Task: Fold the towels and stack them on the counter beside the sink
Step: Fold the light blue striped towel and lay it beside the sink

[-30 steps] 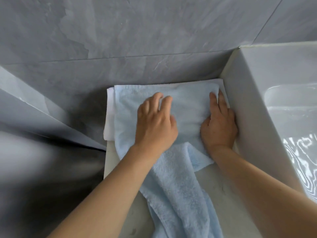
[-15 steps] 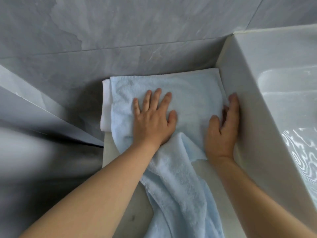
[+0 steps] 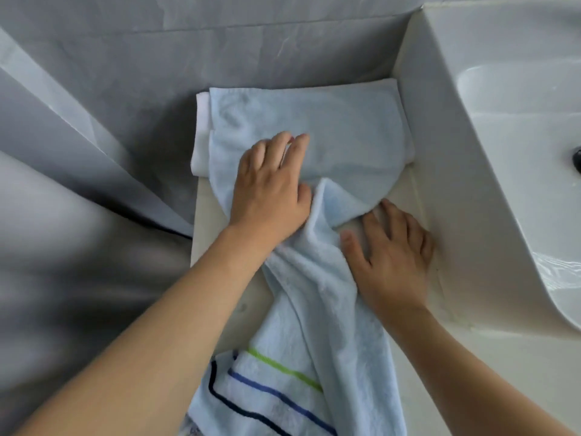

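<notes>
- the white towel (image 3: 201, 133) under the light blue towel (image 3: 314, 127) shows only as a strip beyond the left hand (image 3: 267, 196); the blue towel's striped end runs off the bottom edge.
- left hand lies flat on the blue towel, fingers loosely spread, gripping nothing.
- right hand (image 3: 390, 256) rests flat with fingers apart on the desk (image 3: 405, 196), thumb side touching the towel's bunched trailing part, with the sink (image 3: 471, 184) wall to its right.

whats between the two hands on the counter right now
In the head view, a raised fold of the light blue terry towel runs between the left hand and right hand, trailing toward its striped end.
</notes>
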Available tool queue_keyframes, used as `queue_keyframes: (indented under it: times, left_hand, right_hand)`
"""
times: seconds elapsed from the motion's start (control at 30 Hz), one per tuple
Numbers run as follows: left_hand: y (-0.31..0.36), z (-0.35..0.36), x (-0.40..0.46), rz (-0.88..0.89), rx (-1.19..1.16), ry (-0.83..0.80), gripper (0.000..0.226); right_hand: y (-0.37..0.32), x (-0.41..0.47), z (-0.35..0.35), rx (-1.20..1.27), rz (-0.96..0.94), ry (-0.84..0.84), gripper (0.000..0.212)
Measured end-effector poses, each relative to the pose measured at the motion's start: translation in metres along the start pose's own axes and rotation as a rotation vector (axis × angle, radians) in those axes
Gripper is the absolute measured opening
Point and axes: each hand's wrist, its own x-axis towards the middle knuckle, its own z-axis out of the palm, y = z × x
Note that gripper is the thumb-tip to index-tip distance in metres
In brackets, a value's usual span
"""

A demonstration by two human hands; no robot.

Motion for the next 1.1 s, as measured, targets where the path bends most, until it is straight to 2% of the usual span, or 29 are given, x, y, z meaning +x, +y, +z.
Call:
queue_keyframes:
  times: [0.03,0.07,0.13,0.17,0.2,0.27,0.33,0.43,0.5,0.57,0.67,0.73,0.77,0.83,0.9,0.97,1.03,1.1]
  left_hand:
    - [0.001,-0.008,-0.028,-0.094,-0.060,0.081,0.051]
    - [0.001,-0.018,-0.056,-0.257,-0.139,0.095,0.042]
    - [-0.002,-0.026,-0.097,-0.661,-0.316,-0.095,0.034]
    - [-0.004,-0.027,-0.110,-0.764,-0.356,-0.237,0.036]
    - [-0.005,-0.026,-0.118,-0.744,-0.348,-0.334,0.037]
    - [-0.005,-0.026,-0.123,-0.611,-0.353,-0.351,0.037]
    - [-0.004,-0.026,-0.121,-0.603,-0.472,-0.305,0.038]
    - [-0.003,-0.022,-0.110,-0.734,-0.743,-0.182,0.041]
    - [0.000,-0.018,-0.101,-0.692,-0.714,-0.142,0.044]
    - [0.001,-0.019,-0.096,-0.675,-0.644,-0.113,0.042]
    - [-0.014,-0.029,-0.096,-0.768,-0.588,0.087,0.033]
    - [-0.026,-0.037,-0.099,-0.831,-0.533,0.189,0.028]
    - [-0.031,-0.040,-0.100,-0.891,-0.606,0.204,0.027]
    - [-0.035,-0.044,-0.105,-1.010,-0.888,0.101,0.034]
    - [-0.029,-0.049,-0.117,-1.027,-1.024,-0.126,0.042]
    - [-0.023,-0.052,-0.132,-0.909,-0.998,-0.295,0.034]
    - [-0.016,-0.056,-0.148,-0.772,-0.982,-0.397,0.024]
    - [-0.007,-0.061,-0.163,-0.646,-0.915,-0.485,0.021]
  right_hand:
    - [0.001,0.000,0.001,0.002,-0.005,0.005,0.067]
    - [0.002,0.000,0.003,0.009,-0.013,0.008,0.067]
    - [0.001,-0.002,0.002,0.048,-0.048,0.009,0.065]
    - [0.001,-0.003,0.001,0.087,-0.081,0.017,0.063]
    - [0.002,-0.005,0.000,0.138,-0.117,0.034,0.059]
    - [0.004,-0.009,-0.001,0.228,-0.174,0.082,0.044]
    - [0.005,-0.011,0.001,0.256,-0.218,0.112,0.030]
    - [0.007,-0.009,0.003,0.306,-0.245,0.111,0.020]
    - [0.009,-0.009,0.003,0.434,-0.235,0.115,0.018]
    - [0.009,-0.011,0.003,0.665,-0.104,0.105,0.019]
    - [0.010,-0.015,-0.004,1.061,0.129,0.114,0.021]
    - [0.009,-0.018,-0.014,1.297,0.257,0.020,0.025]
    - [0.007,-0.018,-0.018,1.423,0.309,-0.081,0.027]
    - [0.004,-0.019,-0.024,1.491,0.386,-0.285,0.026]
    - [-0.001,-0.017,-0.028,1.318,0.455,-0.374,0.019]
    - [-0.005,-0.009,-0.027,1.130,0.446,-0.413,0.018]
    - [-0.013,0.003,-0.030,0.965,0.416,-0.460,0.020]
    - [-0.022,0.019,-0.032,0.946,0.435,-0.481,0.022]
